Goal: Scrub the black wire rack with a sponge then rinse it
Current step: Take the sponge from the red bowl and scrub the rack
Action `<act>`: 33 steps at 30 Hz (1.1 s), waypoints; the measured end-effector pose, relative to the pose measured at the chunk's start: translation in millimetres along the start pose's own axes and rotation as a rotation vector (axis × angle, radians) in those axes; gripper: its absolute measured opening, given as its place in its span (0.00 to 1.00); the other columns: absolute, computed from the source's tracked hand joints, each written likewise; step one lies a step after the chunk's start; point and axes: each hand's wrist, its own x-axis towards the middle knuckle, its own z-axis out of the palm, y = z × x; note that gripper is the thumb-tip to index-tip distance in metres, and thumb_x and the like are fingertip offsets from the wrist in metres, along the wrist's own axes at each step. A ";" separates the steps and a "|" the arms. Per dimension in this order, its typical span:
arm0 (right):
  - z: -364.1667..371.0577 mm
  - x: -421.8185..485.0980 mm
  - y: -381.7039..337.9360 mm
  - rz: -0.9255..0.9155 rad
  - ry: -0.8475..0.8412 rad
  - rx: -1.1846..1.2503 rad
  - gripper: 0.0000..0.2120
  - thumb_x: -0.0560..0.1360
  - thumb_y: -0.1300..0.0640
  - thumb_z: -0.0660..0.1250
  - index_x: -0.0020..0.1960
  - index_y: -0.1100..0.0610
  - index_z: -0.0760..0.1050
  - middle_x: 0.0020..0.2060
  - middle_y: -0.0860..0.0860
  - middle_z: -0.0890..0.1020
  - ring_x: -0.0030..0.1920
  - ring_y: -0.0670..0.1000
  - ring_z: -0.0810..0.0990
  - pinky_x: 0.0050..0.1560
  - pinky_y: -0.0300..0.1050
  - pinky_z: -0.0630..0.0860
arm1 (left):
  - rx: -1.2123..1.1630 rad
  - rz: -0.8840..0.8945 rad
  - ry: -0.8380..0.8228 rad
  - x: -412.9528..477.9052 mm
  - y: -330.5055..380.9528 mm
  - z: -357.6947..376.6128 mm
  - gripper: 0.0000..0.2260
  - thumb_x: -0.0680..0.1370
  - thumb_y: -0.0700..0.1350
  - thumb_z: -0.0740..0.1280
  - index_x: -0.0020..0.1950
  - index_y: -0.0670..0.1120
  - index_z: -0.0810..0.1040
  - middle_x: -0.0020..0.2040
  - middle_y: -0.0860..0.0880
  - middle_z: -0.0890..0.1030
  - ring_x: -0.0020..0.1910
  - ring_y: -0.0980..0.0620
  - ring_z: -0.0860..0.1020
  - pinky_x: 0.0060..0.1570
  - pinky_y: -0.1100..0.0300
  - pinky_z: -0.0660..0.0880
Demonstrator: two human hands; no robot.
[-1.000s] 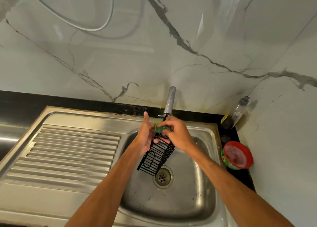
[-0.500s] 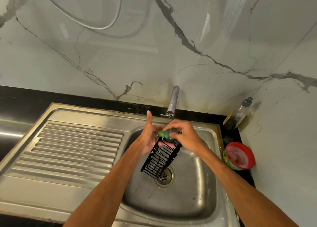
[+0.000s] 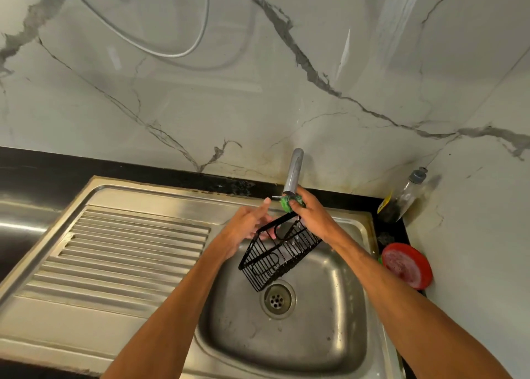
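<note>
Rack (image 3: 272,269), black wire, hangs tilted over the sink (image 3: 329,344) basin at the centre of the frame. Its lower corner sits just above and left of the drain (image 3: 276,298), and its upper rim is raised toward the tap (image 3: 293,172). The open side faces up and to the left.

The left hand (image 3: 243,229) comes in from the lower left and holds the rack at its upper left rim. Its thumb points straight up and its fingers reach behind the wires, where they are partly hidden. The right hand (image 3: 312,218) comes in from the lower right and lies over the rack's upper right corner. Its fingers are curled tight round a green sponge (image 3: 286,203), which is pressed up against the lower end of the tap, just above the rack's top rim. Whether this hand also touches the rack I cannot tell.

Left of the basin the ribbed steel drainboard (image 3: 129,249) runs to the frame edge. A black bench (image 3: 57,163) borders the sink at the back and on the right. In the right corner a clear bottle (image 3: 401,198) with a grey cap leans at the wall (image 3: 315,48). Just below it a tub (image 3: 407,265) with a red lid stands beside the basin. The wall is pale marble with grey veins, and a grey hose (image 3: 175,54) loops across its upper left.
</note>
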 end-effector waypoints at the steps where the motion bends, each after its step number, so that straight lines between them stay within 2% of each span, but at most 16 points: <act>1: -3.0 -1.2 1.7 -0.002 0.003 0.038 0.12 0.82 0.63 0.59 0.63 0.52 0.73 0.65 0.52 0.75 0.65 0.50 0.74 0.61 0.42 0.72 | 0.044 0.038 0.007 -1.8 -6.5 -2.1 0.32 0.82 0.66 0.53 0.53 0.42 0.86 0.49 0.50 0.88 0.53 0.52 0.84 0.65 0.49 0.70; 3: -9.2 -2.8 5.2 0.005 0.036 0.079 0.10 0.82 0.65 0.58 0.53 0.52 0.73 0.57 0.53 0.79 0.57 0.48 0.79 0.52 0.39 0.72 | -0.021 0.092 -0.036 -9.5 -20.0 -2.6 0.29 0.85 0.60 0.52 0.54 0.42 0.86 0.55 0.55 0.86 0.59 0.59 0.81 0.64 0.59 0.69; 5: -10.9 -2.5 10.4 0.027 0.079 0.111 0.09 0.82 0.66 0.59 0.51 0.54 0.74 0.53 0.52 0.80 0.53 0.48 0.79 0.52 0.40 0.72 | -0.113 0.139 -0.072 -15.0 -35.3 -2.0 0.20 0.86 0.52 0.56 0.58 0.41 0.83 0.56 0.50 0.86 0.59 0.54 0.81 0.57 0.66 0.74; 7: -9.4 -1.2 16.3 0.054 0.108 0.114 0.08 0.81 0.66 0.59 0.52 0.56 0.74 0.50 0.52 0.80 0.51 0.49 0.79 0.53 0.43 0.72 | -0.127 0.220 -0.088 -14.3 -50.7 0.5 0.11 0.83 0.45 0.64 0.59 0.41 0.80 0.54 0.47 0.84 0.58 0.49 0.81 0.60 0.62 0.74; 9: -6.5 0.9 20.0 0.075 0.110 0.112 0.06 0.81 0.65 0.59 0.53 0.58 0.74 0.49 0.52 0.80 0.50 0.48 0.78 0.53 0.43 0.72 | -0.140 0.256 -0.067 -12.4 -59.2 3.6 0.06 0.81 0.41 0.68 0.57 0.44 0.81 0.51 0.48 0.83 0.56 0.49 0.80 0.63 0.58 0.73; 12: -4.2 2.7 20.3 0.080 0.159 0.050 0.06 0.82 0.63 0.58 0.55 0.56 0.73 0.51 0.52 0.79 0.51 0.50 0.79 0.51 0.45 0.76 | -0.208 0.262 0.025 -11.1 -58.6 12.1 0.09 0.80 0.40 0.69 0.51 0.54 0.85 0.48 0.46 0.83 0.49 0.50 0.79 0.58 0.60 0.75; 15: 13.6 -4.2 18.5 0.012 0.258 -0.181 0.08 0.81 0.60 0.61 0.57 0.50 0.73 0.54 0.54 0.75 0.52 0.51 0.77 0.45 0.36 0.74 | -0.270 0.294 0.074 -6.8 -49.3 20.5 0.08 0.80 0.39 0.69 0.54 0.49 0.85 0.47 0.46 0.83 0.44 0.52 0.77 0.50 0.61 0.76; 19: 44.0 -31.8 15.4 -0.262 0.214 -0.319 0.13 0.78 0.63 0.66 0.59 0.51 0.78 0.56 0.50 0.78 0.58 0.46 0.76 0.60 0.40 0.73 | -0.325 0.293 0.074 -0.5 -44.6 20.1 0.08 0.82 0.39 0.67 0.54 0.48 0.85 0.41 0.47 0.79 0.41 0.49 0.72 0.41 0.61 0.70; 23: 31.8 -26.2 13.6 -0.268 0.331 -0.281 0.15 0.75 0.67 0.69 0.59 0.53 0.81 0.56 0.48 0.83 0.58 0.44 0.78 0.63 0.48 0.76 | -0.315 0.264 0.045 4.2 -45.6 21.5 0.09 0.83 0.38 0.64 0.59 0.44 0.83 0.39 0.48 0.77 0.37 0.53 0.70 0.36 0.62 0.69; 25: 35.1 -31.7 9.5 -0.310 0.326 -0.351 0.16 0.75 0.68 0.69 0.60 0.54 0.81 0.58 0.48 0.83 0.61 0.42 0.77 0.68 0.40 0.71 | -0.340 0.240 0.035 6.2 -43.3 25.9 0.10 0.83 0.36 0.62 0.57 0.45 0.82 0.39 0.50 0.77 0.36 0.54 0.70 0.36 0.62 0.69; 27: 39.3 -39.6 12.9 -0.392 0.264 -0.464 0.17 0.75 0.68 0.69 0.60 0.53 0.81 0.62 0.48 0.81 0.64 0.41 0.73 0.70 0.30 0.61 | -0.359 0.226 0.019 6.6 -40.9 25.6 0.10 0.84 0.36 0.61 0.56 0.46 0.81 0.41 0.51 0.78 0.36 0.56 0.70 0.36 0.63 0.68; 28: 38.0 -41.3 16.7 -0.390 0.259 -0.472 0.18 0.75 0.68 0.69 0.60 0.53 0.81 0.62 0.47 0.80 0.64 0.41 0.73 0.70 0.30 0.61 | -0.362 0.219 0.018 6.4 -41.3 23.3 0.10 0.84 0.36 0.60 0.57 0.45 0.80 0.42 0.51 0.79 0.36 0.56 0.70 0.36 0.63 0.68; 31: 24.6 -38.6 30.2 -0.147 0.431 -0.288 0.17 0.74 0.68 0.70 0.58 0.50 0.82 0.57 0.47 0.83 0.58 0.43 0.79 0.65 0.45 0.75 | -0.366 0.203 0.043 4.9 -44.8 19.2 0.11 0.84 0.37 0.60 0.59 0.44 0.81 0.43 0.50 0.79 0.35 0.57 0.70 0.35 0.63 0.67; 33: 23.4 -39.5 32.9 -0.031 0.516 -0.253 0.17 0.74 0.68 0.70 0.57 0.51 0.83 0.54 0.48 0.85 0.54 0.44 0.80 0.61 0.49 0.77 | -0.372 0.218 0.060 3.6 -45.1 18.9 0.11 0.84 0.37 0.60 0.60 0.43 0.81 0.43 0.49 0.78 0.34 0.57 0.69 0.34 0.64 0.67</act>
